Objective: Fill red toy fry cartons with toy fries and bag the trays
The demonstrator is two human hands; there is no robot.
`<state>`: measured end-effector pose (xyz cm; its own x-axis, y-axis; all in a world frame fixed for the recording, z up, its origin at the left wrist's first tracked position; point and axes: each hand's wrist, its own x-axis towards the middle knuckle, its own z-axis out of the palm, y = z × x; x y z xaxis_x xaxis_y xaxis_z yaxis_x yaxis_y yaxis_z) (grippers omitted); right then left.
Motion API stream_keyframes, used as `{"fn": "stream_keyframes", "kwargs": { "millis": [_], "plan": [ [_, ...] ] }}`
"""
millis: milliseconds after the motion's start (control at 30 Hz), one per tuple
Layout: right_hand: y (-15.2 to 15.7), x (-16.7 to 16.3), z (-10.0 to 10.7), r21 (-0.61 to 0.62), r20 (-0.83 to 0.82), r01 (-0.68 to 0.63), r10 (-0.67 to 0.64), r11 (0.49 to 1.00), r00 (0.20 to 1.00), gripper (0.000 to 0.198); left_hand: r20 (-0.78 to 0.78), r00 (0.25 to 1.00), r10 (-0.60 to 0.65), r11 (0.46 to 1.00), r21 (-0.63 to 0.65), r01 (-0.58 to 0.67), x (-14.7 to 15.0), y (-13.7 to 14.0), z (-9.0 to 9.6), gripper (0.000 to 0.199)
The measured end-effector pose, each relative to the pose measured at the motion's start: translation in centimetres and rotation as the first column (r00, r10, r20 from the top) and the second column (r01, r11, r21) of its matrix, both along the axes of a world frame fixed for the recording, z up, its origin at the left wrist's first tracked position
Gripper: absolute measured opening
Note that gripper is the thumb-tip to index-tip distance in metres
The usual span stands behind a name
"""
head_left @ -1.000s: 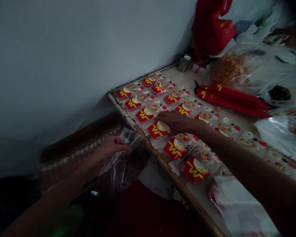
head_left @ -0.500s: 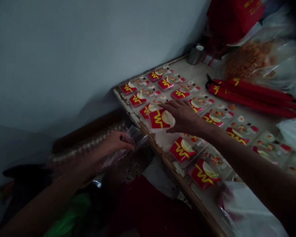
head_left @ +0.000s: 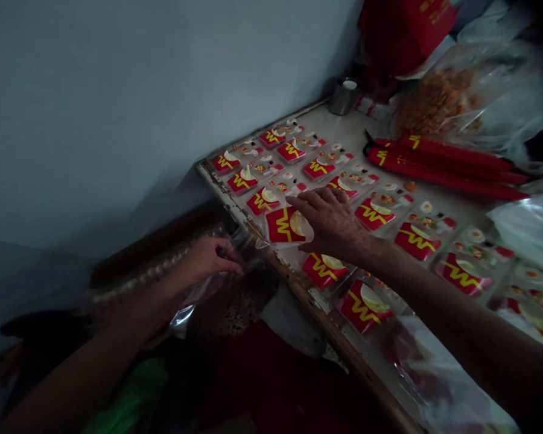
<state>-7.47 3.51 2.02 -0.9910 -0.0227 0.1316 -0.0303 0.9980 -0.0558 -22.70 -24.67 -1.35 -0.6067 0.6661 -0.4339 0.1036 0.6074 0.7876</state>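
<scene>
My right hand (head_left: 332, 220) lies flat over a small clear packet with a red card and yellow zigzag mark (head_left: 284, 225), holding it at the near-left edge of the table (head_left: 339, 343). Rows of several such packets (head_left: 371, 214) cover the table top. My left hand (head_left: 210, 258) is below the table edge, pinching the mouth of a clear plastic bag (head_left: 208, 289) just left of the packet.
Long red rolled items (head_left: 443, 169) lie across the back of the table. A bag of orange bits (head_left: 438, 99), a small metal tin (head_left: 342, 96) and red bags (head_left: 402, 33) stand at the far corner. Clear plastic (head_left: 529, 229) lies right. Grey wall on the left.
My right hand has pulled one packet out of its row to the table's edge, towards the bag. My left hand has stayed on the bag's mouth.
</scene>
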Motion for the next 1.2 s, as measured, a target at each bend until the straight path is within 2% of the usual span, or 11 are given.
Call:
{"fn": "stream_keyframes", "kwargs": {
  "millis": [167, 267, 367, 500, 667, 800, 900, 1000, 1100, 1133, 1200],
  "plan": [
    [-1.6, 0.4, -0.3, 0.006, -0.016, 0.002, -0.002, 1.0, 1.0, 0.109, 0.124, 0.992, -0.016, 1.0, 0.021, 0.013, 0.5, 1.6, -0.1, 0.033],
    [-2.1, 0.8, 0.2, -0.005, -0.067, 0.036, -0.036, 0.999, 0.997, 0.108, 0.219, 0.97, 0.108, 0.979, 0.148, -0.143, 0.2, 2.6, -0.2, 0.052],
    [-1.9, 1.6, 0.8, -0.014, -0.056, 0.017, -0.017, 1.0, 0.998, 0.102, 0.216, 0.958, 0.188, 0.944, 0.228, -0.237, -0.3, 3.3, 0.4, 0.051],
    [-1.0, 3.0, 1.5, -0.063, 0.061, -0.089, 0.093, 0.994, 0.994, 0.094, 0.139, 0.985, 0.099, 0.969, 0.211, -0.127, -0.2, 4.2, 1.3, 0.047],
    [0.1, 4.4, 1.1, -0.195, 0.152, -0.243, 0.274, 0.95, 0.95, 0.094, 0.23, 0.973, -0.031, 0.984, 0.178, -0.011, 1.0, 6.0, 1.4, 0.04],
    [-0.4, 5.7, 0.6, -0.161, 0.119, -0.182, 0.202, 0.97, 0.972, 0.095, 0.265, 0.957, -0.121, 0.988, 0.129, 0.089, 1.4, 7.1, 2.1, 0.031],
    [-2.0, 7.1, 1.0, -0.099, 0.094, -0.121, 0.13, 0.988, 0.987, 0.102, 0.267, 0.926, -0.268, 0.963, 0.113, 0.246, 1.5, 9.0, 4.3, 0.028],
    [-3.8, 9.1, 2.0, -0.076, 0.038, -0.024, 0.027, 0.997, 0.999, 0.101, 0.16, 0.875, -0.458, 0.889, 0.089, 0.449, 2.1, 12.3, 7.5, 0.023],
    [-5.0, 11.3, 2.5, -0.086, -0.06, 0.197, -0.202, 0.977, 0.977, 0.092, -0.156, 0.766, -0.624, 0.758, 0.12, 0.642, 4.1, 15.2, 9.7, 0.035],
    [-5.1, 11.9, 2.4, -0.091, -0.077, 0.296, -0.303, 0.951, 0.95, 0.09, -0.314, 0.725, -0.614, 0.727, 0.133, 0.673, 5.2, 15.7, 9.8, 0.041],
    [-5.0, 12.7, 1.8, -0.091, -0.068, 0.482, -0.488, 0.872, 0.87, 0.087, -0.612, 0.629, -0.479, 0.72, 0.135, 0.681, 7.5, 15.9, 9.0, 0.049]
  ]
}}
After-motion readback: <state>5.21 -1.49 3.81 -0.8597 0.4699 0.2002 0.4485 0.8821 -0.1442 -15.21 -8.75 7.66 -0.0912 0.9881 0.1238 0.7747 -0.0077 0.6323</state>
